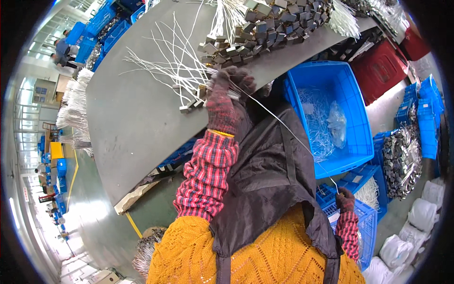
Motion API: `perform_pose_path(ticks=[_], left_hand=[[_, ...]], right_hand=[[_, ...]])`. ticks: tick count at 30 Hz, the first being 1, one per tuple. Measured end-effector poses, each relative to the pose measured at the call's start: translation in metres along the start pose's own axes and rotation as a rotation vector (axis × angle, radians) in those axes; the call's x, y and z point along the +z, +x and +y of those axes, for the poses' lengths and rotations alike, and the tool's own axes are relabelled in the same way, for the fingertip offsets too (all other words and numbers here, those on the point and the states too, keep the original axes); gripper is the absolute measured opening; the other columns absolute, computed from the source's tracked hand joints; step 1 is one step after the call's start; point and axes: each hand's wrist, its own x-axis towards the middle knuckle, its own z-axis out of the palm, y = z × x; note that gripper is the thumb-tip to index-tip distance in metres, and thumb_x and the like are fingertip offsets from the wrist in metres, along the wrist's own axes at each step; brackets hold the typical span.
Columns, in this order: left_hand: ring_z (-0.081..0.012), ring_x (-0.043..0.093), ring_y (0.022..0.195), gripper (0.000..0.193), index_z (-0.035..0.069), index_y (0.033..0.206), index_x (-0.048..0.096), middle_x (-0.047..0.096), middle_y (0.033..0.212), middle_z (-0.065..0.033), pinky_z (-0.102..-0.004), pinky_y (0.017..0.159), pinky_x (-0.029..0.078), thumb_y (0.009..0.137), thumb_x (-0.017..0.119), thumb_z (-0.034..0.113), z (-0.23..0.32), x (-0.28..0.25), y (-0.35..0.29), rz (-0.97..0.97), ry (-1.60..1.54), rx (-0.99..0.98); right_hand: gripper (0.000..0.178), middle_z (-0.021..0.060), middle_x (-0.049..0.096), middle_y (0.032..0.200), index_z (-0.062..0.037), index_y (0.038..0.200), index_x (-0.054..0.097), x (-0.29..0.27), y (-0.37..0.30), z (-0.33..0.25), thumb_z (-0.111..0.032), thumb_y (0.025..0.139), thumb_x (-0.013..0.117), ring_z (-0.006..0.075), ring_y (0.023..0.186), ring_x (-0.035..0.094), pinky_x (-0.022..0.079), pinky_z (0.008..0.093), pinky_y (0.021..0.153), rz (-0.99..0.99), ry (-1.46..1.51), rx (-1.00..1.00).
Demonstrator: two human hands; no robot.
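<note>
White cord (283, 124) stretched taut between both gloved hands, off the grey table's (123, 109) near edge.

Left hand (222, 97) raised at table edge, fist closed on cord among loose white cords and small grey blocks (265, 31). Right hand (345, 199) low, pinching cord's far end over blue mesh crate (366, 222). Blue bin (331, 118) holds white cords, clear bag. Bare floor left.

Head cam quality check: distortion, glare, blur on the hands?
Head view: heavy fisheye, the grey table edge bows and corners vignette black; glare on the floor at lower left; left hand and right hand reasonably sharp, the thin white cord between them stays visible.
</note>
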Motion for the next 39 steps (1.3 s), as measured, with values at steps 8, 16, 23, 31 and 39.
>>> perform_pose_path(ticks=[8, 16, 23, 31, 39], left_hand=[[-0.025, 0.068, 0.088, 0.023, 0.0, 0.103, 0.064, 0.071, 0.096, -0.0136, -0.0415, 0.083, 0.056, 0.101, 0.056, 0.022, -0.058, 0.007, -0.047, -0.312, 0.223, 0.064], [-0.0232, 0.068, 0.092, 0.03, -0.002, 0.11, 0.063, 0.071, 0.096, -0.013, -0.0363, 0.087, 0.053, 0.102, 0.052, 0.025, 0.003, -0.009, -0.029, -0.114, 0.263, 0.197], [-0.0195, 0.069, 0.088, 0.023, -0.002, 0.109, 0.064, 0.072, 0.098, -0.0096, -0.0318, 0.082, 0.054, 0.1, 0.051, 0.015, 0.001, -0.031, -0.033, -0.125, 0.404, 0.121], [-0.0144, 0.066, 0.062, 0.019, 0.004, 0.098, 0.068, 0.07, 0.08, -0.0068, -0.0285, 0.054, 0.054, 0.098, 0.054, 0.017, 0.069, -0.072, 0.008, 0.181, 1.159, 0.287], [-0.0291, 0.07, 0.077, 0.022, 0.0, 0.108, 0.059, 0.069, 0.091, -0.0155, -0.0391, 0.063, 0.06, 0.098, 0.056, 0.019, 0.121, -0.104, 0.011, 0.106, 0.46, 0.151]], right_hand=[[0.034, 0.0063, 0.069, 0.093, -0.0078, 0.115, 0.068, 0.178, 0.009, -0.299, -0.017, 0.083, 0.066, 0.0165, 0.084, 0.064, 0.052, 0.0305, 0.073, -0.052, -0.109, -0.453], [0.063, 0.0087, 0.061, 0.12, -0.003, 0.142, 0.043, 0.281, -0.045, -0.432, 0.008, 0.083, 0.065, 0.0165, 0.102, 0.06, 0.05, 0.0301, 0.09, -0.539, 0.521, -0.561], [0.065, 0.01, 0.061, 0.122, -0.0033, 0.14, 0.045, 0.327, -0.055, -0.455, 0.012, 0.081, 0.066, 0.0175, 0.109, 0.06, 0.053, 0.0305, 0.088, -0.492, 0.456, -0.706], [0.059, 0.0125, 0.065, 0.115, -0.0071, 0.133, 0.052, 0.395, -0.047, -0.551, -0.004, 0.08, 0.076, 0.021, 0.102, 0.064, 0.054, 0.0341, 0.087, -0.453, 0.186, -0.89], [0.049, 0.018, 0.065, 0.106, -0.0175, 0.126, 0.06, 0.437, 0.098, -0.601, -0.015, 0.079, 0.072, 0.0392, 0.1, 0.064, 0.053, 0.0449, 0.084, 0.127, -0.752, -1.085]])
